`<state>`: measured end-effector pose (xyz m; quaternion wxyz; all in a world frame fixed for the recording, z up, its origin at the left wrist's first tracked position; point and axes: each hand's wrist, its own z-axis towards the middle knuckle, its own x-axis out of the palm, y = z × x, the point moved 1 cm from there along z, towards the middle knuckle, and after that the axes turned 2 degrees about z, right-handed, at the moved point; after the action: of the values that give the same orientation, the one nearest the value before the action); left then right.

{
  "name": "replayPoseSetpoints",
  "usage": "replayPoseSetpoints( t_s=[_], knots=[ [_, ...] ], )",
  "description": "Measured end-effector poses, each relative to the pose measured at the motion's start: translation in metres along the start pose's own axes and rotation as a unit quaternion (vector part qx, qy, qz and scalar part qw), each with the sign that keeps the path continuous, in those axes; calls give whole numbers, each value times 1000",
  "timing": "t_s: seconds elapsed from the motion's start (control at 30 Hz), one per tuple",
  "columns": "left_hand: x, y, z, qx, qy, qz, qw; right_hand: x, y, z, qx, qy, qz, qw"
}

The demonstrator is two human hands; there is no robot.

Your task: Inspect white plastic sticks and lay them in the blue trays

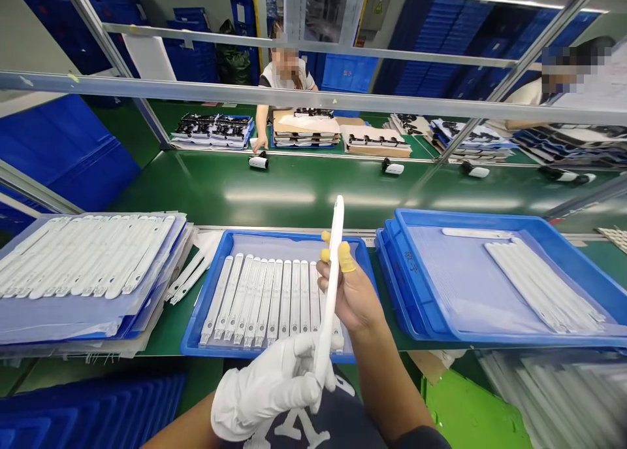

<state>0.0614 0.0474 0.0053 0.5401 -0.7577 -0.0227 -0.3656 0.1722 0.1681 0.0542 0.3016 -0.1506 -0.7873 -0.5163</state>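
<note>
A long white plastic strip (332, 272) is held up nearly upright, its narrow side towards me. My left hand (274, 380), in a white glove, grips its lower end. Around its upper half are the fingers of my right hand (350, 295), with yellow finger cots on several fingertips. Behind and below, a blue tray (193, 312) holds a row of similar white strips (267, 299) lying side by side. The right end of that row is partly hidden by my hands and the held strip.
Left, a stack of sheets carries many white strips (88, 256), with loose ones (193, 276) beside it. Stacked blue trays (416, 305) with more strips (543, 285) stand right. Across the green conveyor (294, 194), carrying black-and-white parts (258, 161), a person's hand (260, 142) reaches in. A metal rail (313, 96) crosses above.
</note>
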Motion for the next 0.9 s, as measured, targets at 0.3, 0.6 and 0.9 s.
replayPoseSetpoints(
  t_s=[0.3, 0.6, 0.9],
  knots=[
    [6, -7, 4, -2, -64, 15, 998, -1, 1, 3, -10, -9, 11, 1000],
    [7, 4, 9, 13, -65, -75, 995, -4, -2, -6, 6, 48, 67, 997],
    [6, 22, 11, 39, -47, -83, 995, -5, -5, -12, 9, 48, 75, 996]
  ],
)
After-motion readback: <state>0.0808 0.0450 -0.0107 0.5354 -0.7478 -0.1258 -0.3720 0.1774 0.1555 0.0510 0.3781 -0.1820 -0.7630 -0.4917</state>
